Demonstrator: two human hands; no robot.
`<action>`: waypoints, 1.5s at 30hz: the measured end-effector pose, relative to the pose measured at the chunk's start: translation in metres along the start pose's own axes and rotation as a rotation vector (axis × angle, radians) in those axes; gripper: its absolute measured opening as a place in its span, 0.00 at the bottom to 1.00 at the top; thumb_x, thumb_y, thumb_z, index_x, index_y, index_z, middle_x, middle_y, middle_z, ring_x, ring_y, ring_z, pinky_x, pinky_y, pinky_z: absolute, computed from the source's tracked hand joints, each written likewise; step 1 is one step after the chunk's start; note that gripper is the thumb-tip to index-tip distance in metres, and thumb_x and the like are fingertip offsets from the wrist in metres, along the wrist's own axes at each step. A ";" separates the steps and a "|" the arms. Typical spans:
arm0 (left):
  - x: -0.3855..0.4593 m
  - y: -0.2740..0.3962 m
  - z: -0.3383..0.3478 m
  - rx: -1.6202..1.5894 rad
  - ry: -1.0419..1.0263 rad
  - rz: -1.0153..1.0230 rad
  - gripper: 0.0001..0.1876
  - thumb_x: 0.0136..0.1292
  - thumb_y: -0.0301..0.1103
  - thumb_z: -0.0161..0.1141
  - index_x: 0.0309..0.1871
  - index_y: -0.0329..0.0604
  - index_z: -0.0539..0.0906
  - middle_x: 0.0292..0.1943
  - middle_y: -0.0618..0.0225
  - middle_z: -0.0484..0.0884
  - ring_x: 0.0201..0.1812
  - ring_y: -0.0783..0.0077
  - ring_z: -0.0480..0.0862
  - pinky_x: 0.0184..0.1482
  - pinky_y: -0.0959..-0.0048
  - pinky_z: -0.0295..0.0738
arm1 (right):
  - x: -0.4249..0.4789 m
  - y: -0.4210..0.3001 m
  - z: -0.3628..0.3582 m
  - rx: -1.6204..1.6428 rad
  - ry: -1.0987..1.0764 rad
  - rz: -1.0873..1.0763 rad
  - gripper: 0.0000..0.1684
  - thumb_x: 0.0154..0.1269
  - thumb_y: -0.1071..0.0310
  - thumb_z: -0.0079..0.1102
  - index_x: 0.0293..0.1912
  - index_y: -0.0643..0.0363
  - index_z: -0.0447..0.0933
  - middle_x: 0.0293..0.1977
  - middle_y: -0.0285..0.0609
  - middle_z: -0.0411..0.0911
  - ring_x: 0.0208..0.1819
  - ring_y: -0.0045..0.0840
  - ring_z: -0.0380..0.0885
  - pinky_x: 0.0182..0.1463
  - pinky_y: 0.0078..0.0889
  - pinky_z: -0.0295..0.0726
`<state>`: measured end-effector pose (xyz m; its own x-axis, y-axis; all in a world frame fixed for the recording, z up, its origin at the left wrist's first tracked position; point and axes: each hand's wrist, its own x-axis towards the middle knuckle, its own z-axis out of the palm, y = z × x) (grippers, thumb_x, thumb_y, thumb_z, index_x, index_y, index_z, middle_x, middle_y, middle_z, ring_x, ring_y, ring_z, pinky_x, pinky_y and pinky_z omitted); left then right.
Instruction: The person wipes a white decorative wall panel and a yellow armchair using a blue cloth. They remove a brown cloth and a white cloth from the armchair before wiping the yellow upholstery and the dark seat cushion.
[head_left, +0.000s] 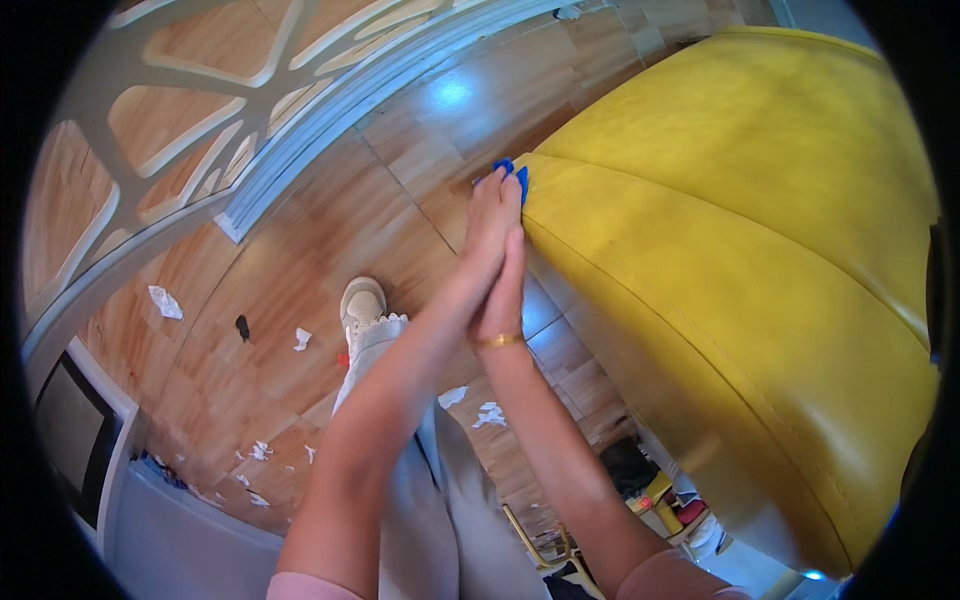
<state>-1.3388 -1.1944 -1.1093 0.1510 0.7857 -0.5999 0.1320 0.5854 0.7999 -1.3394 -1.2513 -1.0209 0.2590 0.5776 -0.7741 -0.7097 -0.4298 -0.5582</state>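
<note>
A large yellow upholstered piece (720, 247) with sewn seams, which looks like leather or imitation leather, fills the right side. At its near left corner, my left hand (491, 217) has its fingers on a small blue cloth (523, 184), which shows around the fingertips. My right hand (502, 300), with a gold band at the wrist, lies palm to palm against my left hand from below. Most of its fingers are hidden behind the left hand, so what they touch cannot be seen.
A white openwork panel (262, 112) stands at the upper left. White scraps (165, 302) and a black scrap (242, 328) lie on the wood-look floor (300, 247). My shoe (363, 300) is left of my hands. A gold-coloured metal frame (525, 532) and assorted items (690, 514) are lower right.
</note>
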 end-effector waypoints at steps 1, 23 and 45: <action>-0.023 0.001 0.008 -0.073 0.157 0.058 0.30 0.74 0.46 0.37 0.69 0.33 0.68 0.69 0.42 0.67 0.72 0.46 0.63 0.74 0.61 0.55 | -0.018 -0.002 -0.005 -0.027 0.028 0.014 0.40 0.74 0.40 0.39 0.73 0.58 0.57 0.70 0.38 0.63 0.68 0.26 0.64 0.71 0.31 0.61; -0.112 0.071 0.018 -0.175 0.175 0.343 0.29 0.75 0.44 0.42 0.72 0.33 0.64 0.74 0.48 0.61 0.77 0.51 0.55 0.77 0.60 0.46 | -0.035 -0.016 -0.062 -0.309 -0.047 -0.270 0.27 0.78 0.56 0.42 0.70 0.52 0.62 0.63 0.34 0.69 0.61 0.23 0.70 0.62 0.28 0.71; -0.120 0.004 0.043 -0.062 0.407 1.112 0.34 0.65 0.38 0.58 0.72 0.35 0.63 0.71 0.47 0.63 0.73 0.46 0.61 0.75 0.55 0.51 | -0.075 -0.006 -0.119 -0.111 -0.389 -0.563 0.28 0.76 0.54 0.51 0.67 0.59 0.67 0.66 0.36 0.68 0.67 0.22 0.64 0.71 0.30 0.59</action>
<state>-1.3146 -1.2944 -1.0345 -0.1717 0.8684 0.4652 0.0756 -0.4592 0.8851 -1.2769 -1.3750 -0.9952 0.3001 0.9314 -0.2060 -0.4593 -0.0482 -0.8870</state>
